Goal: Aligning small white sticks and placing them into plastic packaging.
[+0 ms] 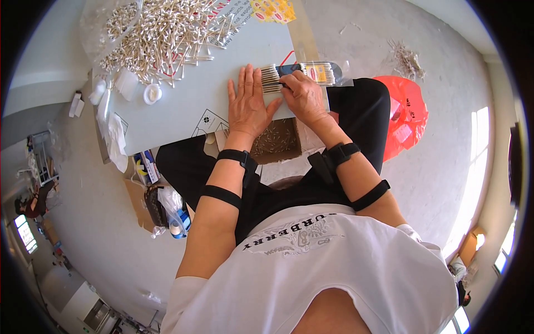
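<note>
My left hand [246,106] lies flat on the tabletop, fingers stretched out, its fingertips just left of a neat row of cotton swabs [270,79]. Over the right part of that row, my right hand [305,99] is curled with thumb and fingers pressed together on the swabs; their tips are partly hidden. The swabs lie side by side on a dark blue strip [287,69]. A yellow and white printed label [316,73] sits on the row's right end, where clear plastic film [346,72] sticks out past the table edge.
A big heap of loose cotton swabs [158,36] covers the far left of the table [189,106]. Nearby stands a small round white container [152,94]. Yellow labels [273,10] lie at the back. Below the front edge is a cardboard box [276,142]; a red bag [405,114] is on the right.
</note>
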Demonstrator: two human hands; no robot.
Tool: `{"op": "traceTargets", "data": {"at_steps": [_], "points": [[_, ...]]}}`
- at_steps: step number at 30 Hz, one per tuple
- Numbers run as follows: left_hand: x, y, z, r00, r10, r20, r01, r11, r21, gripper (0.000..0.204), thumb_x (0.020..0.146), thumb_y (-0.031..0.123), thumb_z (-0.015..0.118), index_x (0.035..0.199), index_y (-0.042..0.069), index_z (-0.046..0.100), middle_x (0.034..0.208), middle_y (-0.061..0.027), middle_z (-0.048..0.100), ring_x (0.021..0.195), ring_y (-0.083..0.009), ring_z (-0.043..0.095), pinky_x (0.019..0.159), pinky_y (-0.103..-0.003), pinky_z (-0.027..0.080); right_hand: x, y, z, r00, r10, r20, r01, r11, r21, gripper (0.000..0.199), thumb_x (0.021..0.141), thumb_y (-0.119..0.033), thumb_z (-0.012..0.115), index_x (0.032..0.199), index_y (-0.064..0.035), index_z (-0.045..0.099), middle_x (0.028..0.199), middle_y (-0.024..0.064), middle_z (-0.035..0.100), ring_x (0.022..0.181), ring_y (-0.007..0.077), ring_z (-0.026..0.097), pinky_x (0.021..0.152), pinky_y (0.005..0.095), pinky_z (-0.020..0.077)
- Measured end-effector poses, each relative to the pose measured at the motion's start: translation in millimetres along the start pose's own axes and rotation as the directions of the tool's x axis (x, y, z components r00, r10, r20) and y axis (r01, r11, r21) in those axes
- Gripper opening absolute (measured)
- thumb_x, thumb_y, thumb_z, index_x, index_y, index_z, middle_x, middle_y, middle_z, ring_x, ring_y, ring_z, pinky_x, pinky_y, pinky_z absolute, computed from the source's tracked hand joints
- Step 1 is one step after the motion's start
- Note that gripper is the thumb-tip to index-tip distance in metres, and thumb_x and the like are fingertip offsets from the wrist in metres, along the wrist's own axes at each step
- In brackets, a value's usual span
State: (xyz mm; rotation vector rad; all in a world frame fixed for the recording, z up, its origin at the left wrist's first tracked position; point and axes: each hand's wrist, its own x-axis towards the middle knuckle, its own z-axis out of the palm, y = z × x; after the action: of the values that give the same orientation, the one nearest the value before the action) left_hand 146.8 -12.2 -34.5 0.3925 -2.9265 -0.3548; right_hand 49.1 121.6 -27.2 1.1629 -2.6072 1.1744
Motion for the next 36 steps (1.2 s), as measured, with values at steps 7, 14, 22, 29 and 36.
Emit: {"op": "traceTargets", "data": {"at_steps": [7, 14, 22, 29, 36], "points": [[1, 0, -1, 1.0, -0.006, 0.014, 0.006, 1.0, 0.0, 0.084, 0.088, 0.052, 0.057, 0.147, 0.0, 0.03, 0.156, -0.0173, 0.024, 0.147, -0.0299, 0.018, 0.118, -0.053, 0.01, 2, 1, -2, 0.998, 0.007, 0.068, -0.006, 1.0, -0.022, 0.021, 0.076, -0.009, 0.068, 0.097, -0.0081, 0.066, 0.083, 0.0096, 0.061, 0.078, 0.0312, 0.063, 0.068, 0.0406, 0.0509], [0, 1, -1, 1.0, -0.012, 0.015, 0.012, 1.0, -0.004, 0.084, 0.089, 0.053, 0.056, 0.148, 0.0, 0.029, 0.157, -0.0163, 0.023, 0.147, -0.0289, 0.017, 0.118, -0.052, 0.009, 5, -3, -2, 0.996, 0.047, 0.076, -0.046, 0.999, -0.008, 0.032, 0.076, -0.008, 0.068, 0.108, -0.0094, 0.064, 0.084, 0.0092, 0.063, 0.078, 0.0288, 0.064, 0.069, 0.0389, 0.0518], [0, 0, 0, 1.0, -0.012, 0.013, 0.012, 1.0, 0.008, 0.084, 0.088, 0.054, 0.056, 0.148, 0.001, 0.029, 0.157, -0.016, 0.024, 0.147, -0.0287, 0.017, 0.119, -0.052, 0.009, 6, -4, -1, 0.995, 0.051, 0.082, -0.047, 0.998, -0.045, 0.032, 0.077, -0.009, 0.067, 0.108, -0.0101, 0.065, 0.086, 0.0092, 0.063, 0.079, 0.0292, 0.065, 0.07, 0.0396, 0.0521], [1, 0, -1, 1.0, -0.013, 0.016, 0.013, 1.0, 0.007, 0.084, 0.088, 0.053, 0.056, 0.147, 0.0, 0.03, 0.157, -0.016, 0.024, 0.147, -0.0289, 0.018, 0.118, -0.052, 0.01, 7, -3, 0, 0.993, 0.055, 0.1, -0.049, 0.997, -0.065, 0.031, 0.078, -0.012, 0.067, 0.109, -0.0106, 0.065, 0.085, 0.0083, 0.063, 0.078, 0.0287, 0.065, 0.069, 0.0397, 0.0523], [-1, 0, -1, 1.0, 0.0, -0.001, 0.0, 1.0, -0.015, 0.083, 0.089, 0.049, 0.058, 0.149, 0.001, 0.026, 0.157, -0.016, 0.024, 0.147, -0.03, 0.019, 0.117, -0.052, 0.012, 14, -5, -1, 0.985, 0.101, 0.14, -0.088, 0.992, -0.095, 0.036, 0.079, -0.015, 0.067, 0.114, -0.0111, 0.063, 0.083, 0.0073, 0.063, 0.077, 0.0274, 0.065, 0.067, 0.039, 0.0518]]}}
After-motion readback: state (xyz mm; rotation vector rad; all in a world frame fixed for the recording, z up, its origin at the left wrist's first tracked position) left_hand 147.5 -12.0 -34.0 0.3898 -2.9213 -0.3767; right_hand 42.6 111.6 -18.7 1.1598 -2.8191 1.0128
